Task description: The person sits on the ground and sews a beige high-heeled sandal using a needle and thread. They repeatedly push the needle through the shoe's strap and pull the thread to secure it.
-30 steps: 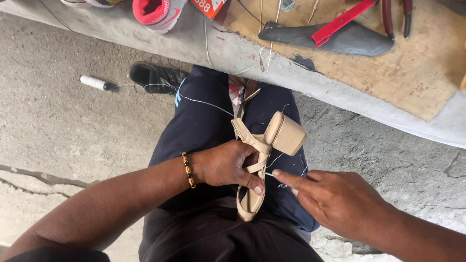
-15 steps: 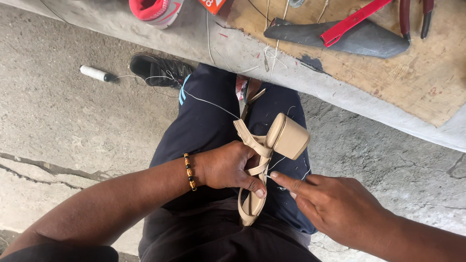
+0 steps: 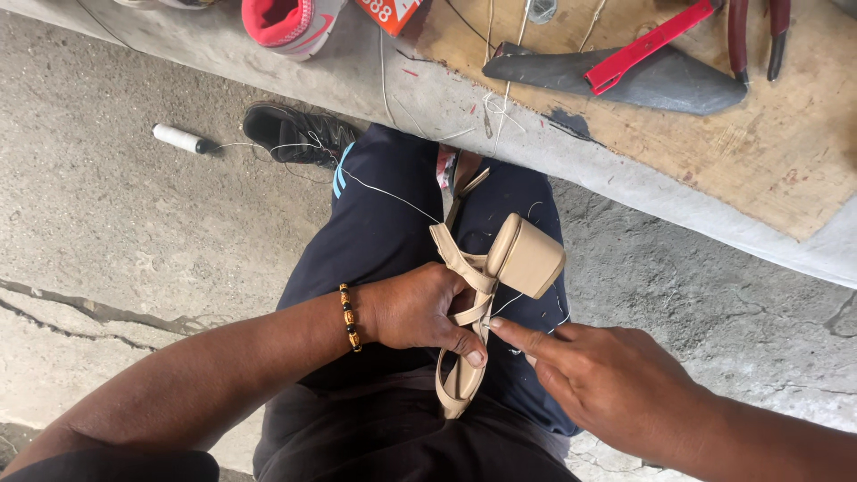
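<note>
My left hand (image 3: 420, 311) grips a beige block-heeled sandal (image 3: 500, 277) by its straps, holding it over my lap in dark trousers. My right hand (image 3: 598, 379) is just right of the sandal, its fingertips pinched at a thin white thread near the strap. The thread (image 3: 384, 189) runs from the sandal up and left across my thigh to a white spool (image 3: 178, 138) lying on the concrete floor. A beaded bracelet (image 3: 348, 317) sits on my left wrist.
A black shoe (image 3: 295, 134) is on the floor by my leg. Along the top runs a raised ledge with a wooden board (image 3: 759, 143), a dark sole-shaped piece with a red tool (image 3: 643, 49), pliers (image 3: 754, 31) and a red-and-white sneaker (image 3: 286, 22).
The sandal and both hands stay almost in place; my right fingertips have drawn slightly closer to the strap. The view has shifted a little.
</note>
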